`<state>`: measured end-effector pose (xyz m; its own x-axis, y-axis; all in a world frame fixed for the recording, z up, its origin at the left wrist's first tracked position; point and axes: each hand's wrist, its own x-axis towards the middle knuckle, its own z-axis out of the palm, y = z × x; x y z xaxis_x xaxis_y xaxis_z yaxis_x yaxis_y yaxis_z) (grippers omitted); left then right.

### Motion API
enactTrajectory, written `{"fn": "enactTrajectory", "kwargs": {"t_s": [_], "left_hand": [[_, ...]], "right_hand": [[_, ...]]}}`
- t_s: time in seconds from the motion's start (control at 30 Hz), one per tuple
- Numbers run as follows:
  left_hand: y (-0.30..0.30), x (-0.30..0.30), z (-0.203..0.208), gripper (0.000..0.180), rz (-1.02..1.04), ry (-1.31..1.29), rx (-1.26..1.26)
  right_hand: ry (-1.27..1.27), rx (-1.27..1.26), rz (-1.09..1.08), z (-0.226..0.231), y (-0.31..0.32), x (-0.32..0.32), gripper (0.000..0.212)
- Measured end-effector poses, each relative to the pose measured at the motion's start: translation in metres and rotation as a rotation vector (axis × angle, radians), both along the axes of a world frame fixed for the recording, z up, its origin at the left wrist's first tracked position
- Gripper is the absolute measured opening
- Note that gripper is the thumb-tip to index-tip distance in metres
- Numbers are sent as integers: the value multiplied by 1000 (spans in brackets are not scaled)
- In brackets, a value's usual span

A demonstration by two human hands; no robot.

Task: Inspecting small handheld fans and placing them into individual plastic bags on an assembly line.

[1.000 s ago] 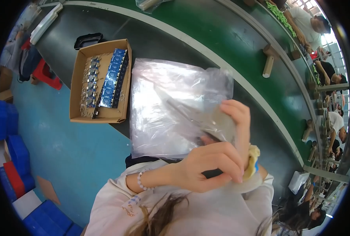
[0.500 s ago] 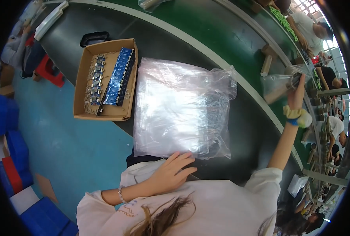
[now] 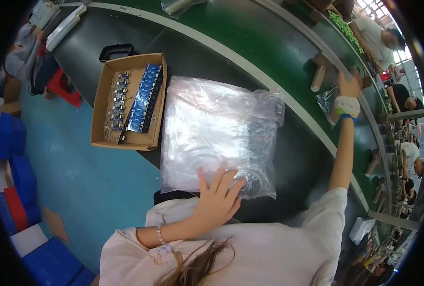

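Nearer, the splayed left hand point(image 3: 215, 202) overlaps squarish clear plastic bags point(image 3: 212, 126) along the black surface's point(image 3: 297, 178) front edge; the right hand point(image 3: 349, 88) looks released.

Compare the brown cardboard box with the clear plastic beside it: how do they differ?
The cardboard box is brown and matte; the clear plastic is see-through and shiny.
The box has raised walls around blue circuit boards; the plastic lies flat and wrinkled.
The plastic looks wider than the box.
Both rest on the dark table.
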<state>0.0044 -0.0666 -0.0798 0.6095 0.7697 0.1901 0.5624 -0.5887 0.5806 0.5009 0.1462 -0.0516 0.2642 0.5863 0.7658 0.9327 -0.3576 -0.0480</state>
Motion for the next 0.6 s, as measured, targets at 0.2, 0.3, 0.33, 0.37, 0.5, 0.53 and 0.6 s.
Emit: {"fn": "enactTrajectory", "kwargs": {"t_s": [0.2, 0.3, 0.33, 0.37, 0.5, 0.53, 0.6], "left_hand": [[2, 27, -2, 47, 59, 59, 63], [3, 31, -10, 49, 86, 73, 93], [3, 33, -11, 52, 82, 70, 106], [4, 35, -10, 52, 74, 68, 108], [8, 40, -9, 62, 56, 134, 102], [7, 41, -9, 65, 37, 167, 104], [6, 45, -8, 68, 27, 160, 91]], "right_hand": [[77, -230, 133, -2, 57, -32, 80], [296, -693, -9, 7, 71, -60, 86], [267, -580, -18, -5, 71, -56, 83], [294, -513, -26, -15, 74, -47, 79], [291, -331, -59, -21, 81, -59, 67], [257, -225, -53, -14, 74, -73, 64], [189, -83, 27, 1, 58, -110, 60]]}}
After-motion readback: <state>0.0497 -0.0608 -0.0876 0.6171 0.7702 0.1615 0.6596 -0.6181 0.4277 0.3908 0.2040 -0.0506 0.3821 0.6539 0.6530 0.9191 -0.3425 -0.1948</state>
